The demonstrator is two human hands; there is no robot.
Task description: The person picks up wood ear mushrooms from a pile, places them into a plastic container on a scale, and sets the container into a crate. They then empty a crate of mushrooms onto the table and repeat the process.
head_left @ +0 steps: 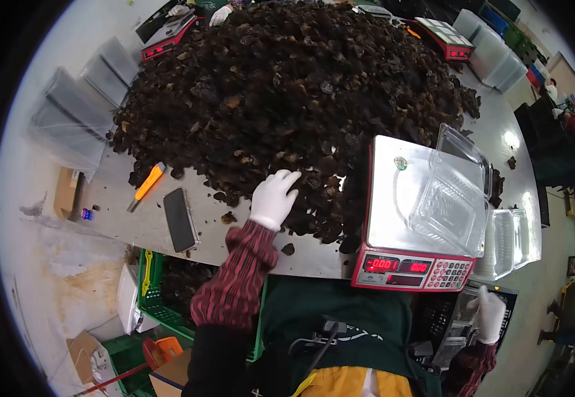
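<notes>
My left hand (pixel 274 198), in a white glove, lies with fingers stretched out at the near edge of a large heap of dark brown, wrinkled pieces (pixel 287 86) that look like wood ear mushrooms. Nothing shows in its grip. My right hand (pixel 489 314), also gloved, is below the table's right front edge, beside a black crate (pixel 507 306) holding clear plastic boxes (pixel 453 344). Its fingers look apart, with no object visible in them. Between the hands stands a red digital scale (pixel 410 270), its display lit. A clear plastic clamshell box (pixel 449 205) rests on the scale's steel plate.
A smartphone (pixel 179 220) and an orange utility knife (pixel 147 185) lie left of my left hand. More clear boxes (pixel 506 241) stand right of the scale. Other scales (pixel 443 40) sit at the far side, near another gloved hand (pixel 221 14). A green crate (pixel 168 308) is below.
</notes>
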